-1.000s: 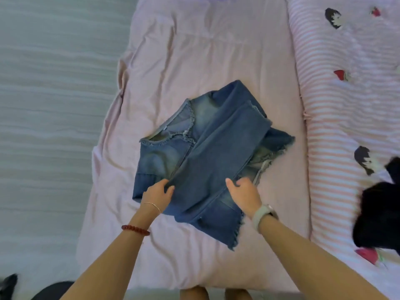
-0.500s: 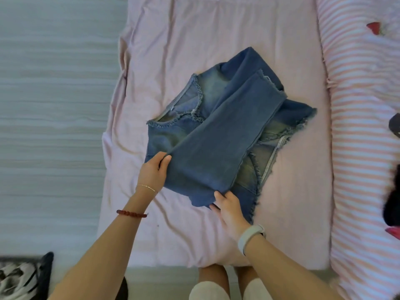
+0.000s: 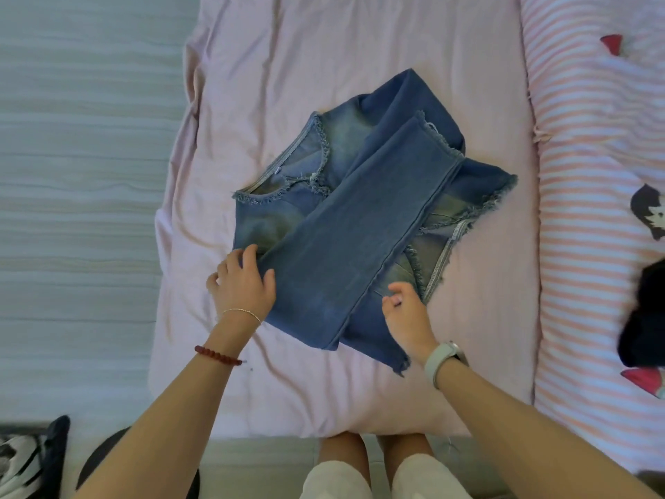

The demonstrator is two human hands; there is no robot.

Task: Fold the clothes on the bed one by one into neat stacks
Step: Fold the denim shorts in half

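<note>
Denim garment: lies in the middle of the frame on the pink sheet of the bed, partly folded, with a sleeve-like strip laid across its body.
Long axis: the folded strip runs on a diagonal, from lower left of centre up to the frayed cuff at upper right of centre.
Left hand: at the strip's lower left edge, fingers spread and lying flat on the cloth, pressing, not clasping.
Right hand: at the strip's lower right edge, fingers loosely curled; it may be pinching the hem beneath it, but I cannot tell from this angle.
Nearer hand: both sit at the near end of the garment (the far cuff is well beyond either).
Judgement: the next fold probably turns the near end up along that diagonal.
Other clothes: a dark item waits at the right edge.
</note>
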